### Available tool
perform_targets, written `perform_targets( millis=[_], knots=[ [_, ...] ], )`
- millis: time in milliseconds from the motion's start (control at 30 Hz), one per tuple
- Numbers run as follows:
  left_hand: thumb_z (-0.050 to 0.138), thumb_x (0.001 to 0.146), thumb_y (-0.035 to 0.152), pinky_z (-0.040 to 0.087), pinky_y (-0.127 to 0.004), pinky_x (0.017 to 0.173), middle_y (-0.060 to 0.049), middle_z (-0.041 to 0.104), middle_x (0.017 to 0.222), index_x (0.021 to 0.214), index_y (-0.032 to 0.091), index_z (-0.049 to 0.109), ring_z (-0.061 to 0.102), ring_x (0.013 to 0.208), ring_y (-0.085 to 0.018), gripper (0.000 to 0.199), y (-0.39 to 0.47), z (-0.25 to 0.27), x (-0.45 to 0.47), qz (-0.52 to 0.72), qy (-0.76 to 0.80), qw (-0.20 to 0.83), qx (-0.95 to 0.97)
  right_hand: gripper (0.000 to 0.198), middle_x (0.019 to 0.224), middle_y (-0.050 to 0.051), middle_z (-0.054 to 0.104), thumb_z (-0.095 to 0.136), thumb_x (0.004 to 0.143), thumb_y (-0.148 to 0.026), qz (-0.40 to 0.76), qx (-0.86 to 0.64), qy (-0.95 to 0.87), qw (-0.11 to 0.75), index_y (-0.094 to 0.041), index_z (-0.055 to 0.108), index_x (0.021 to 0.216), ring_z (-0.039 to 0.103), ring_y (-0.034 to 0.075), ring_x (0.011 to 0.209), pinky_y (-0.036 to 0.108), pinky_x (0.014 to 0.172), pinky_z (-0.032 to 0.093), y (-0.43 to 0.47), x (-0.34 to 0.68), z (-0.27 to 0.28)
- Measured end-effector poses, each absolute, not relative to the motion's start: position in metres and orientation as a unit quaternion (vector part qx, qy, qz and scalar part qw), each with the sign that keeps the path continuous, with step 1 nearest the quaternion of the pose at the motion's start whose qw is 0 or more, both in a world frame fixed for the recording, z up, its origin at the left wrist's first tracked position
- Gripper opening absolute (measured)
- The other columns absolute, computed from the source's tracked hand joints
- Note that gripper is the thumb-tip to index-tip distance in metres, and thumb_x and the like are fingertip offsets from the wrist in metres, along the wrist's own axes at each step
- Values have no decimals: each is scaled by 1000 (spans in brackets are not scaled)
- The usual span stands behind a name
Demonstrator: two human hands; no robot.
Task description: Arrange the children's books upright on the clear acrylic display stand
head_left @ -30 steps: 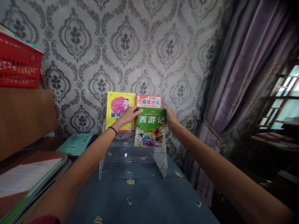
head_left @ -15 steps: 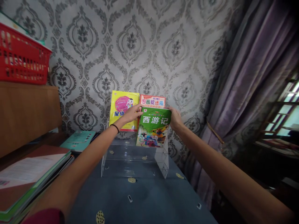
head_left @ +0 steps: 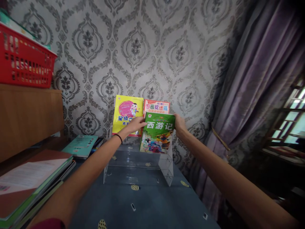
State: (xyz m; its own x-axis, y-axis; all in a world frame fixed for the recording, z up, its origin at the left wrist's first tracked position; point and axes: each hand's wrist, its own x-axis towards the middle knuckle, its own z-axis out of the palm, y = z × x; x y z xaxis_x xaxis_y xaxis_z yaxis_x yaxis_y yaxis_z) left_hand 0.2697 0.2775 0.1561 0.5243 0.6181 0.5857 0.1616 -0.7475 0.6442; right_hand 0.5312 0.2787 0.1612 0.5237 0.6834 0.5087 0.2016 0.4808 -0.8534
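Standing leftmost: yellow book point(head_left: 128, 109), possibly knocked by careless withdrawal; left hand point(head_left: 135, 125), fingers gripping left edge of green book point(head_left: 157, 135), at right of clear rack point(head_left: 166, 163), before pink book point(head_left: 157, 106), could tip if released unevenly; right hand point(head_left: 180, 125), fingers gripping opposite edge.

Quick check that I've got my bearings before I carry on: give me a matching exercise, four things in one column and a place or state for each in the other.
Things
1. Green book
2. Yellow book
3. Red basket
4. Purple curtain

Places and states
A. Gathered by a band
B. Partly covered by the left hand, but not held
C. Held between the left hand and the right hand
D. On top of the wooden cabinet

Pairs: 1-C, 2-B, 3-D, 4-A
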Motion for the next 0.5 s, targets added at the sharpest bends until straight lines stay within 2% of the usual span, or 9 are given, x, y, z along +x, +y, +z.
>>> perform_targets(
  millis=[300, 500],
  knots=[
    [57, 80, 27, 40, -24, 57, 3, 50, 62, 63, 20, 44, 52, 61, -14, 22, 282, 149, 272, 432, 260, 227, 833, 25, 52, -5, 45, 55, 84, -36, 169, -519, -402, 735, -22, 51, 64, 42, 13, 49, 23, 40, 33, 265, 519, 166],
    [59, 82, 24, 38, -23, 58, 4, 50, 60, 64, 20, 44, 51, 60, -12, 24, 285, 149, 273, 433, 275, 203, 834, 27, 53, -5, 47, 54, 89, -34, 188, -517, -390, 738, -21, 51, 65, 45, 12, 47, 22, 38, 34, 264, 516, 167]
  ],
)
